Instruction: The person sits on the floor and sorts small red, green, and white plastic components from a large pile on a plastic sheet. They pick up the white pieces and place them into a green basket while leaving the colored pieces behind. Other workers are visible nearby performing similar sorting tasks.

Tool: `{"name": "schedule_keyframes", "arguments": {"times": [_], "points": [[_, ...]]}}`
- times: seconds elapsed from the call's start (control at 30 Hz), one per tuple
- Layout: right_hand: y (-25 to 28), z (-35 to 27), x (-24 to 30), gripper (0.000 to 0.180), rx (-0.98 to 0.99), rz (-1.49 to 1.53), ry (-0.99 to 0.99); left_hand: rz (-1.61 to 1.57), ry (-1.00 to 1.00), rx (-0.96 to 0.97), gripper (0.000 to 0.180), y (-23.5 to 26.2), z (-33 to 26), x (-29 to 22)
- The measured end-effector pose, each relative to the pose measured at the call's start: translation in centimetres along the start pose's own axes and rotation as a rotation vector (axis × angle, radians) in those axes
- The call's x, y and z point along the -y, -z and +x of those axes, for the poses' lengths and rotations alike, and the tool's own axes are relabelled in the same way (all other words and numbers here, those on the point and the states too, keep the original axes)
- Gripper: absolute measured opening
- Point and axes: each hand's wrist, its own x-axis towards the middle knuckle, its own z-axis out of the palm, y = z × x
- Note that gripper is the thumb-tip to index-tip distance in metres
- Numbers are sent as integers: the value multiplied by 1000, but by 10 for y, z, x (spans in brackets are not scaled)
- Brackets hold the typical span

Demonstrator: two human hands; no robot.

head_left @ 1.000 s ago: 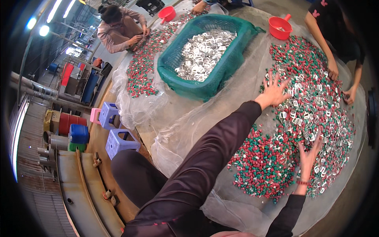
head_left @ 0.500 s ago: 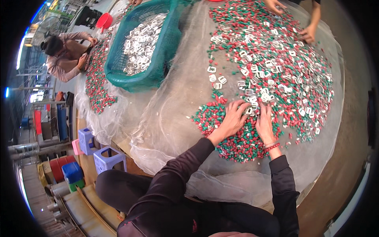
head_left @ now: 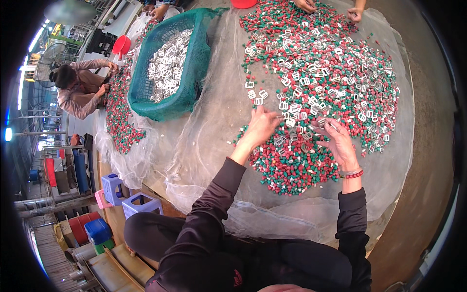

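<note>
Red and green pebble-like pieces are heaped in a pile [head_left: 296,168] before me, with pale metal slide buckles [head_left: 290,117] scattered over its far side. My left hand [head_left: 262,127] is at the left of these buckles, its fingers curled together; what they hold, if anything, is too small to make out. At the pile's right edge is my right hand [head_left: 339,141], a red bead bracelet on its wrist. Its fingertips grip a metal buckle [head_left: 321,123] just above the pieces. A few loose buckles [head_left: 259,101] lie on the sheet beyond my left hand.
A green mesh-lined basket [head_left: 141,109] of buckles stands at the far left on the translucent sheet [head_left: 209,141]. A co-worker [head_left: 80,90] sits beyond it by another pile. Other people's hands [head_left: 355,14] work at the far edge. Purple stools [head_left: 141,205] stand lower left.
My hands have moved apart: the left went left and away from the pile's middle, the right lifted to the right with a buckle. The whole view has shifted slightly.
</note>
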Motion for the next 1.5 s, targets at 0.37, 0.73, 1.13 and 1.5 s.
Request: {"name": "schedule_keyframes", "arguments": {"times": [0.37,0.73,1.13,1.5], "points": [[7,-13,-8,22,43,93,49,-1527,203,263,45,-2,-9,0],[26,-19,-31,45,40,469,21,-1428,264,395,32,-26,-9,-37],[7,-10,-69,33,-84,-920,434,-867,120,138,25,-13,-1,-6],[8,-3,-58,26,-97,-550,307,-1834,100,284,39,-20,-40,24]]}}
